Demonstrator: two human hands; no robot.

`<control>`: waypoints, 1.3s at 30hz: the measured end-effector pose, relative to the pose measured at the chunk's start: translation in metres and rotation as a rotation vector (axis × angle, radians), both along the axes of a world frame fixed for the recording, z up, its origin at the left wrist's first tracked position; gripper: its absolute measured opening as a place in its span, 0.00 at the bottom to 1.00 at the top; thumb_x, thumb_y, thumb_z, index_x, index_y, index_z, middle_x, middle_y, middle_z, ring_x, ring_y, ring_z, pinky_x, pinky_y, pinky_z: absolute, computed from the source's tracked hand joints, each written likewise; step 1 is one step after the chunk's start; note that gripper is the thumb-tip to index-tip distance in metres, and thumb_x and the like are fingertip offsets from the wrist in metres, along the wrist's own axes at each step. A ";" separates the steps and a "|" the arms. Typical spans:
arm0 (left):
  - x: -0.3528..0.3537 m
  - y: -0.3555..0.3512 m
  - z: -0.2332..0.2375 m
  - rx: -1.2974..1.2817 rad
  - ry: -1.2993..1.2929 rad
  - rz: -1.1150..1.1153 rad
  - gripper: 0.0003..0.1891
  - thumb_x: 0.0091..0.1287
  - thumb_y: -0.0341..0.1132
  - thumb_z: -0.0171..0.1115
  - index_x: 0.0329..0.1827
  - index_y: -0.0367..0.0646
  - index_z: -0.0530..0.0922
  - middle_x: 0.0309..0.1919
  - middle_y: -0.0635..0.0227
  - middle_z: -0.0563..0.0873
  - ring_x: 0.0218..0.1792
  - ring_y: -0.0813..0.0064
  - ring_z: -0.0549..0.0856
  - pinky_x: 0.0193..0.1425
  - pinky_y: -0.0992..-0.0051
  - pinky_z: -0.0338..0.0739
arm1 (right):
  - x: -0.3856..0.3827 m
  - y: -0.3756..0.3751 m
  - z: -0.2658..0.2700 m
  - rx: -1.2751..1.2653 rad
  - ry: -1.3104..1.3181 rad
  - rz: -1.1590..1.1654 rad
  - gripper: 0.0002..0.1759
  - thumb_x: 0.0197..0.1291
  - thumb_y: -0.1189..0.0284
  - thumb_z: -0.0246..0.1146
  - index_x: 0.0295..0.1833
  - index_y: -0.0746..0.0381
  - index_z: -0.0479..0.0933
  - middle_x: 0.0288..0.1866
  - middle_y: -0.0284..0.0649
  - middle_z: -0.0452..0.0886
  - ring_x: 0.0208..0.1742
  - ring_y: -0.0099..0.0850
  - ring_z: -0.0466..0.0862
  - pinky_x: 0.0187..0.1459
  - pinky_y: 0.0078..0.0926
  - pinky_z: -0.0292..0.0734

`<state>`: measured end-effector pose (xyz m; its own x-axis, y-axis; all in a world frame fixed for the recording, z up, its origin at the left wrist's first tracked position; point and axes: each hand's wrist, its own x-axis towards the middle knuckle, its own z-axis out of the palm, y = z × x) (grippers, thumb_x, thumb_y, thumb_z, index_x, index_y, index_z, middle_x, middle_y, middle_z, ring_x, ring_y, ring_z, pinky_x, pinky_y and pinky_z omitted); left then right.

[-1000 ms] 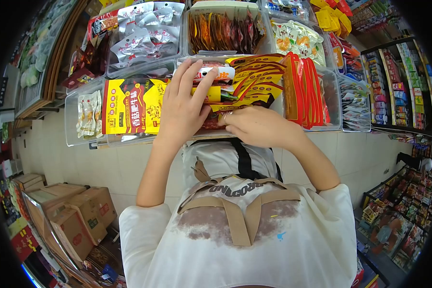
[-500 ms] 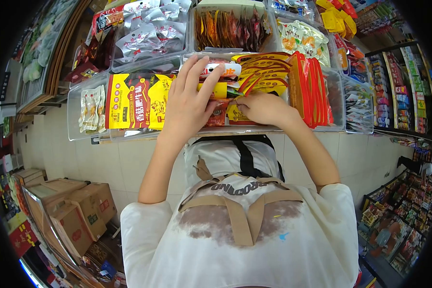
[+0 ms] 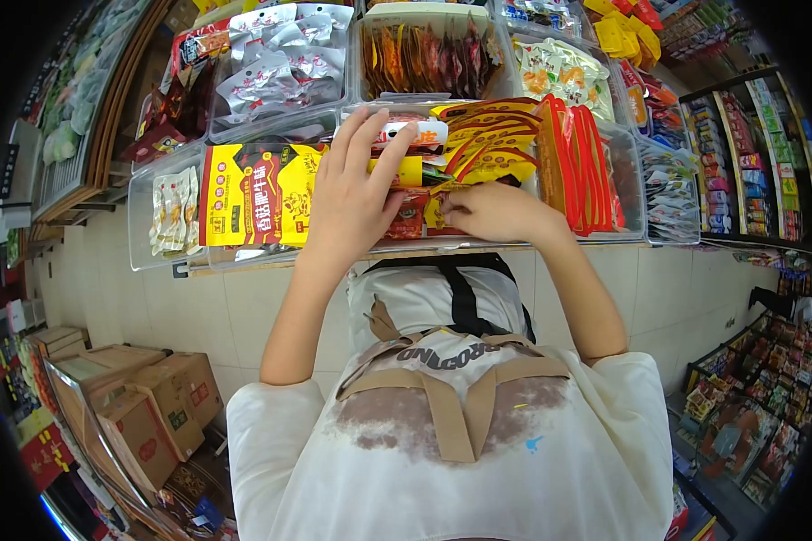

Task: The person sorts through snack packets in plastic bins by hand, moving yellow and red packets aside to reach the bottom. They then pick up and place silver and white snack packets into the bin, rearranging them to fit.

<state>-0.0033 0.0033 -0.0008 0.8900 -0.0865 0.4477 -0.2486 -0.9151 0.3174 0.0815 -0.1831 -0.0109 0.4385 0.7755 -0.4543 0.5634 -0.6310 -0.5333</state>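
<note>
My left hand (image 3: 356,194) lies with its fingers spread over the packets in the front bin, beside a large yellow and red packet (image 3: 260,194). To its right, my right hand (image 3: 492,212) is curled low at the front of the bin, under a row of yellow packets (image 3: 492,135); what its fingers hold, if anything, is hidden. Between the hands lie small red packets (image 3: 409,216). A white and red packet (image 3: 424,133) shows behind my left fingers. Red-edged packets (image 3: 582,167) stand upright to the right of my right hand.
Behind are bins of silver packets (image 3: 284,72), upright brown packets (image 3: 429,59) and pale green packets (image 3: 564,77). Cardboard boxes (image 3: 158,415) stand at the lower left. Snack shelves (image 3: 753,167) are at the right.
My right hand has shifted slightly and its fingers are a little more curled. My left hand stays nearly in place.
</note>
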 end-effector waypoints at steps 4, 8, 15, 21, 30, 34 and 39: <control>0.000 0.001 -0.001 0.003 -0.005 -0.002 0.39 0.40 0.27 0.70 0.62 0.49 0.67 0.60 0.59 0.67 0.64 0.54 0.64 0.63 0.60 0.65 | -0.003 0.007 0.001 -0.033 -0.076 -0.178 0.18 0.58 0.63 0.49 0.40 0.66 0.78 0.38 0.54 0.80 0.42 0.49 0.79 0.48 0.41 0.72; -0.001 0.001 -0.001 -0.004 -0.001 0.003 0.40 0.40 0.27 0.70 0.62 0.50 0.67 0.60 0.59 0.67 0.64 0.54 0.65 0.63 0.60 0.65 | -0.006 -0.005 0.005 0.076 0.007 -0.086 0.19 0.58 0.63 0.49 0.40 0.67 0.77 0.38 0.53 0.80 0.42 0.48 0.80 0.49 0.40 0.72; 0.000 0.001 -0.003 -0.011 -0.008 0.001 0.38 0.42 0.28 0.69 0.62 0.52 0.67 0.60 0.59 0.67 0.64 0.54 0.64 0.61 0.60 0.65 | -0.020 -0.017 0.043 0.129 0.048 -0.058 0.15 0.58 0.63 0.53 0.40 0.65 0.75 0.36 0.50 0.80 0.40 0.46 0.80 0.44 0.39 0.73; 0.002 0.006 -0.011 -0.034 -0.073 -0.022 0.34 0.47 0.31 0.64 0.62 0.51 0.67 0.60 0.57 0.68 0.65 0.55 0.63 0.60 0.60 0.66 | -0.020 0.038 0.121 0.575 -0.028 0.155 0.13 0.55 0.65 0.57 0.39 0.64 0.75 0.34 0.48 0.80 0.38 0.44 0.80 0.42 0.39 0.73; -0.004 0.007 -0.020 0.025 0.004 0.022 0.27 0.53 0.38 0.64 0.58 0.44 0.70 0.56 0.54 0.72 0.58 0.53 0.69 0.59 0.56 0.63 | 0.004 0.208 0.080 0.069 -0.325 0.441 0.29 0.46 0.56 0.66 0.47 0.68 0.74 0.44 0.50 0.80 0.47 0.43 0.80 0.46 0.35 0.76; 0.000 0.006 -0.023 -0.040 -0.124 -0.020 0.27 0.50 0.34 0.62 0.55 0.41 0.71 0.54 0.54 0.70 0.58 0.49 0.66 0.61 0.52 0.60 | 0.006 0.213 0.059 -0.029 -0.308 0.420 0.34 0.44 0.52 0.68 0.48 0.70 0.73 0.45 0.50 0.80 0.48 0.44 0.80 0.47 0.36 0.76; 0.000 0.006 -0.021 -0.040 -0.085 -0.012 0.30 0.52 0.35 0.62 0.61 0.44 0.68 0.59 0.53 0.68 0.62 0.50 0.65 0.64 0.54 0.58 | 0.008 0.220 0.051 -0.063 -0.259 0.369 0.41 0.37 0.50 0.71 0.50 0.71 0.70 0.47 0.54 0.78 0.49 0.44 0.79 0.49 0.40 0.74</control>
<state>-0.0038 0.0092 -0.0216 0.8476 -0.0778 0.5249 -0.2873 -0.8990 0.3307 0.0894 0.0373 0.0401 0.2434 0.8756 -0.4173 0.8664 -0.3896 -0.3122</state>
